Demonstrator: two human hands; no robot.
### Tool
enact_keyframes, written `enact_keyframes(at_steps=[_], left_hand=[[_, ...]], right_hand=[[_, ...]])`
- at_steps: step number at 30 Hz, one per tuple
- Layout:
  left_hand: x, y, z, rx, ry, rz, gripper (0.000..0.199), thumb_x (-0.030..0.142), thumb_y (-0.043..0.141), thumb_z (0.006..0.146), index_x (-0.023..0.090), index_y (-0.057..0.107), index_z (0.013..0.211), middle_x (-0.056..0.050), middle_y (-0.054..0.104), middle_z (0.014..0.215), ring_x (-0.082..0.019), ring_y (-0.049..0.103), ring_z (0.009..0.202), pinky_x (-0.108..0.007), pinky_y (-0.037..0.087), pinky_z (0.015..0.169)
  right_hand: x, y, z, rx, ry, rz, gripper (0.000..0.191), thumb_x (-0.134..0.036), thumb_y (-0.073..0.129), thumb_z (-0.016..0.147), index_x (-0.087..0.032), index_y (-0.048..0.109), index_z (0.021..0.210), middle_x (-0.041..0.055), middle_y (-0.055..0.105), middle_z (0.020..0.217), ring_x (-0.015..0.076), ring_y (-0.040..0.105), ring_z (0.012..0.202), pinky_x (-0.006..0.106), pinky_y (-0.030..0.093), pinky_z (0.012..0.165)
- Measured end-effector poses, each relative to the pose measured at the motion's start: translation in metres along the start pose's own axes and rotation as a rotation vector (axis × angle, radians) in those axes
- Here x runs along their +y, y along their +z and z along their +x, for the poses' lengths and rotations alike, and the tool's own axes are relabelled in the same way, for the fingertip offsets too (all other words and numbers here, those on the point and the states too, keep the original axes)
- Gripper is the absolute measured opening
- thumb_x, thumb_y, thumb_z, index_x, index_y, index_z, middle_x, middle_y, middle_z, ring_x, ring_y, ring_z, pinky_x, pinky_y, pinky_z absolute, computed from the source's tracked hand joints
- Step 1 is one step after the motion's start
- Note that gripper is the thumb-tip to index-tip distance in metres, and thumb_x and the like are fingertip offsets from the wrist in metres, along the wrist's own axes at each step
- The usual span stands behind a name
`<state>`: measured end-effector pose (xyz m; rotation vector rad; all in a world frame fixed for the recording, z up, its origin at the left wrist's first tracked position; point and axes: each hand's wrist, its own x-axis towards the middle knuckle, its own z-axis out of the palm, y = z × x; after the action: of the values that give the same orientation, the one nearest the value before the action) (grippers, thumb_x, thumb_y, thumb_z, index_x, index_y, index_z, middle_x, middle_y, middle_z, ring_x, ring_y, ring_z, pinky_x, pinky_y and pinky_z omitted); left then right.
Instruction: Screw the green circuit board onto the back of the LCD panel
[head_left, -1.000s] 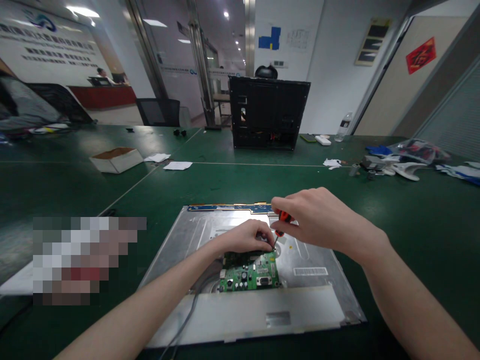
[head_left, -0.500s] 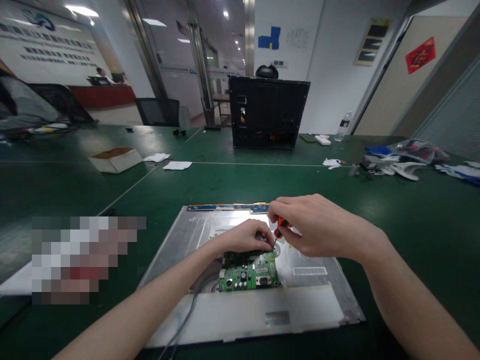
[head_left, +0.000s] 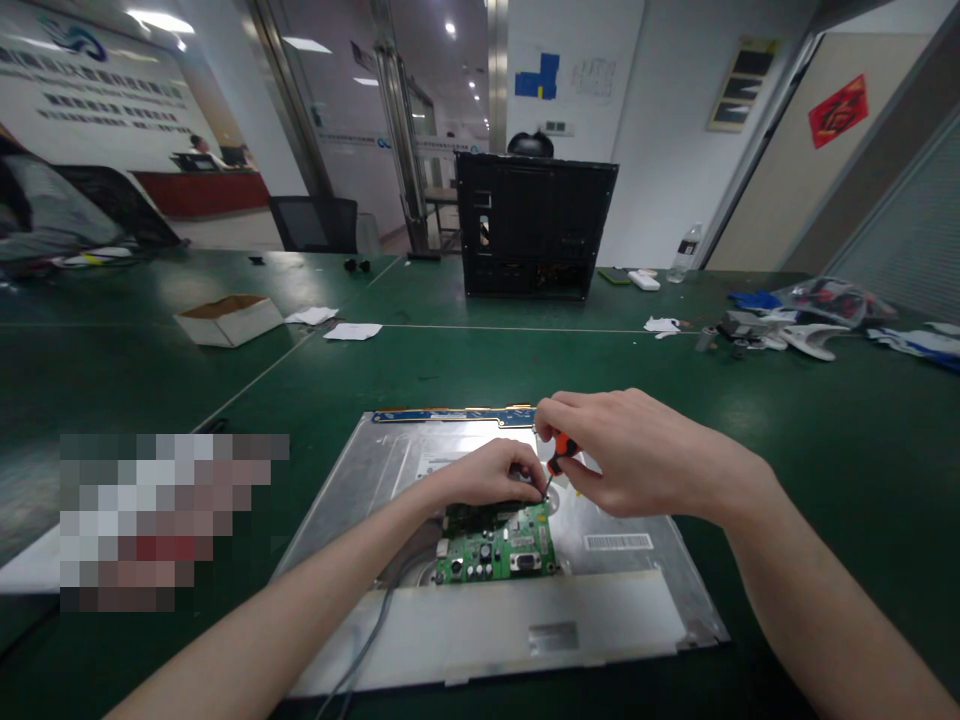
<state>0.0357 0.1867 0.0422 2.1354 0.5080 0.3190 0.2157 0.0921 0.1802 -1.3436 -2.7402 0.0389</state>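
Observation:
My right hand (head_left: pixel 615 450) is closed round the orange and black handle of a screwdriver (head_left: pixel 560 453). Its thin shaft slants down to the upper right corner of a green circuit board (head_left: pixel 487 555). My left hand (head_left: pixel 499 472) is pinched at that corner, its fingertips right by the screwdriver's tip; what lies between them is hidden. Beneath both hands is a flat metal display panel (head_left: pixel 637 580), with the board on its middle. A narrow blue circuit strip (head_left: pixel 435 416) runs along the panel's far edge. From the board's left side a grey cable (head_left: pixel 375 640) leads toward me.
A black monitor housing (head_left: pixel 536 225) stands upright at the back of the green table (head_left: pixel 420 375). An open cardboard box (head_left: pixel 229 320) and white papers (head_left: pixel 352 331) lie back left. A bottle (head_left: pixel 684 255) and a plastic bag (head_left: pixel 836 300) are at the right.
The screwdriver handle has turned slightly in my right hand. My left hand keeps its place at the board's corner, and the panel and board stay put.

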Motion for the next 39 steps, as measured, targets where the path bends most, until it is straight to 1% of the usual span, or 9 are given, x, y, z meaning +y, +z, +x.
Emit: enact_keyframes(at_steps=[3,6,11,15,19,24,31,36,39], left_hand=[[0.0005,-0.0001,-0.0001,0.001,-0.002,0.001,0.006,0.018,0.071,0.076,0.017,0.075,0.081,0.001,0.069,0.075,-0.016,0.06,0.073,-0.023,0.043,0.067],[0.001,-0.0004,-0.0005,-0.003,-0.006,-0.002,0.006,0.017,0.071,0.076,0.017,0.074,0.081,0.0,0.07,0.077,-0.016,0.061,0.075,-0.023,0.044,0.068],[0.001,-0.0004,-0.0008,-0.001,-0.013,-0.003,0.006,0.018,0.07,0.077,0.017,0.074,0.082,-0.001,0.071,0.081,-0.016,0.061,0.076,-0.024,0.044,0.07],[0.0,-0.0003,-0.0001,0.003,-0.011,-0.001,0.007,0.017,0.07,0.076,0.018,0.074,0.081,0.0,0.07,0.079,-0.016,0.061,0.075,-0.025,0.043,0.069],[0.0002,-0.0004,0.0003,-0.01,-0.008,-0.009,0.007,0.017,0.07,0.076,0.017,0.075,0.082,-0.001,0.071,0.078,-0.017,0.061,0.075,-0.025,0.044,0.07],[0.0008,-0.0004,0.0002,-0.01,-0.013,-0.01,0.007,0.015,0.07,0.076,0.017,0.074,0.081,0.0,0.07,0.077,-0.016,0.061,0.074,-0.024,0.044,0.068],[-0.0004,-0.0001,-0.0005,0.002,-0.015,-0.004,0.007,0.015,0.071,0.075,0.017,0.074,0.081,0.0,0.07,0.079,-0.016,0.062,0.074,-0.024,0.043,0.068],[-0.0014,0.0,0.0004,0.001,-0.014,-0.004,0.007,0.015,0.071,0.075,0.017,0.074,0.081,0.0,0.07,0.078,-0.016,0.061,0.075,-0.024,0.043,0.069],[-0.001,-0.0001,0.0007,0.003,-0.012,-0.006,0.007,0.014,0.069,0.075,0.017,0.074,0.08,0.001,0.068,0.074,-0.015,0.059,0.072,-0.023,0.043,0.067]], right_hand=[[0.0001,0.0,-0.0001,-0.007,0.001,0.005,0.004,-0.02,0.049,0.089,-0.02,0.051,0.092,0.0021,0.064,0.086,0.0145,0.051,0.064,0.028,0.026,0.053],[0.0002,0.0006,0.0024,-0.006,0.035,-0.024,0.006,-0.02,0.049,0.09,-0.02,0.052,0.095,0.0027,0.066,0.089,0.0156,0.055,0.067,0.028,0.026,0.053],[0.0017,0.0016,0.0062,-0.004,0.102,-0.092,0.011,-0.03,0.05,0.095,-0.02,0.055,0.097,0.0038,0.069,0.085,0.0179,0.06,0.067,0.028,0.025,0.052],[0.0029,0.001,0.0029,0.004,0.035,-0.049,0.008,-0.025,0.054,0.09,-0.02,0.055,0.097,0.0028,0.068,0.088,0.0168,0.059,0.069,0.028,0.026,0.053],[0.0037,0.0,-0.0005,-0.012,-0.027,0.018,0.014,-0.018,0.054,0.085,-0.02,0.052,0.099,0.0019,0.066,0.09,0.0157,0.056,0.069,0.028,0.028,0.054],[0.0066,0.0025,0.0028,0.014,0.002,0.013,0.015,-0.019,0.05,0.089,-0.02,0.053,0.104,0.002,0.067,0.091,0.0158,0.057,0.068,0.028,0.028,0.054],[0.0066,0.0034,0.0081,0.024,0.048,-0.083,0.011,-0.028,0.051,0.093,-0.02,0.057,0.096,0.0024,0.069,0.081,0.0162,0.058,0.065,0.027,0.025,0.051],[0.0076,0.0009,0.0046,0.017,-0.001,0.022,0.016,-0.024,0.055,0.088,-0.02,0.058,0.104,0.0021,0.068,0.091,0.0163,0.059,0.072,0.027,0.029,0.054],[0.0081,0.0003,0.003,0.009,-0.028,0.072,0.019,-0.02,0.054,0.086,-0.019,0.057,0.105,0.0016,0.067,0.092,0.0157,0.057,0.072,0.027,0.031,0.056]])
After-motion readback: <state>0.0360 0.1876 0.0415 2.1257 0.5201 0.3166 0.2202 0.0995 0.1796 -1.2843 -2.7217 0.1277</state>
